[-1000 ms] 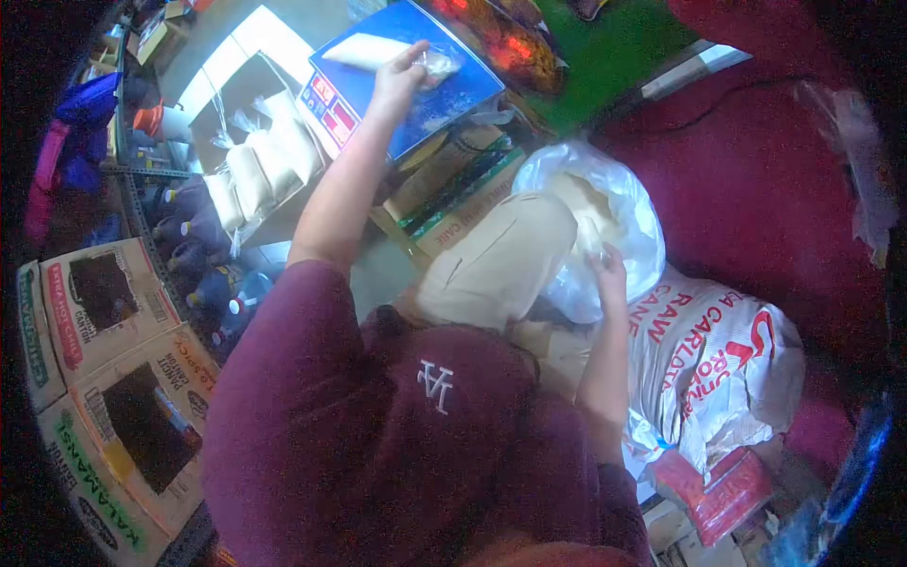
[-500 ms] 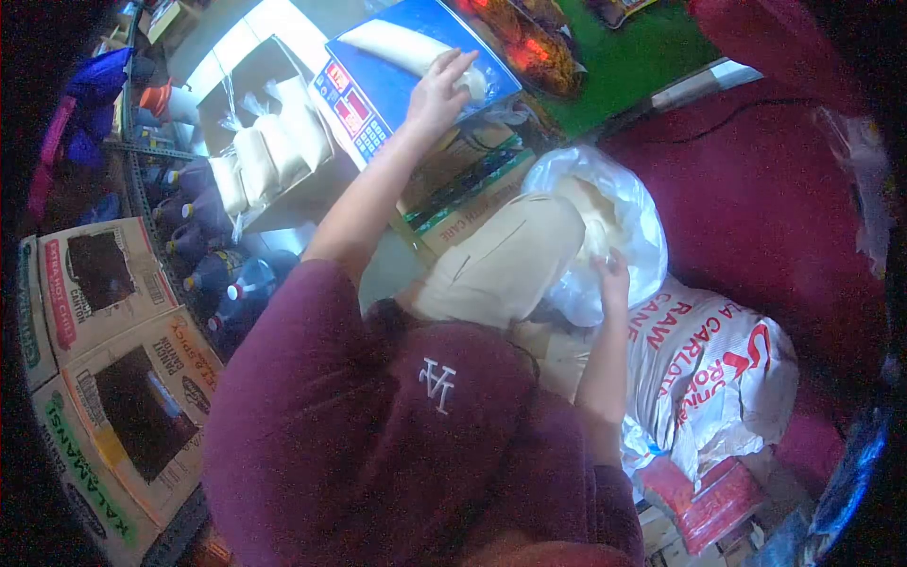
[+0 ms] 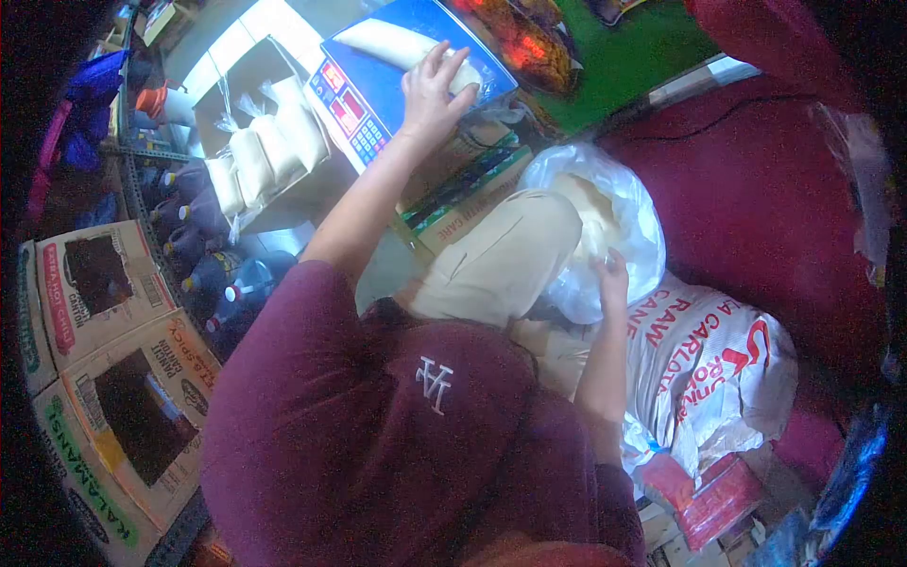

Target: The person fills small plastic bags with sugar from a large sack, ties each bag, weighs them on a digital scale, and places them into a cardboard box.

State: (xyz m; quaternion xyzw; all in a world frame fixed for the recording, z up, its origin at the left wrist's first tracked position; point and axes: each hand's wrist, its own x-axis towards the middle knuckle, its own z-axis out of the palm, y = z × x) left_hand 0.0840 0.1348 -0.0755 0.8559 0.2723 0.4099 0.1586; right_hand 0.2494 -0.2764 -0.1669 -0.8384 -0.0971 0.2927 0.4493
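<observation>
My left hand (image 3: 436,94) lies on the near end of a filled clear plastic bag (image 3: 392,42), its fingers stretched and apart. This long bag of pale, sugar-like contents rests on a blue digital scale (image 3: 367,71) with lit red displays. My right hand (image 3: 612,279) is at the near side of an open white plastic-lined sack (image 3: 647,222), fingers curled. Whatever those fingers hold is too blurred to make out. Pale granular contents (image 3: 586,198) show inside the sack, beside my bent knee.
A cardboard box (image 3: 307,184) of filled bags (image 3: 253,161) stands left of the scale. Dark bottles (image 3: 250,283) and cut-open noodle cartons (image 3: 142,406) line the left. A printed raw cane sack (image 3: 713,369) and red packs (image 3: 718,501) are at right.
My left hand has settled slightly lower and to the left on the bag, with its fingers more spread. My right hand stays in nearly the same place. The view has shifted slightly.
</observation>
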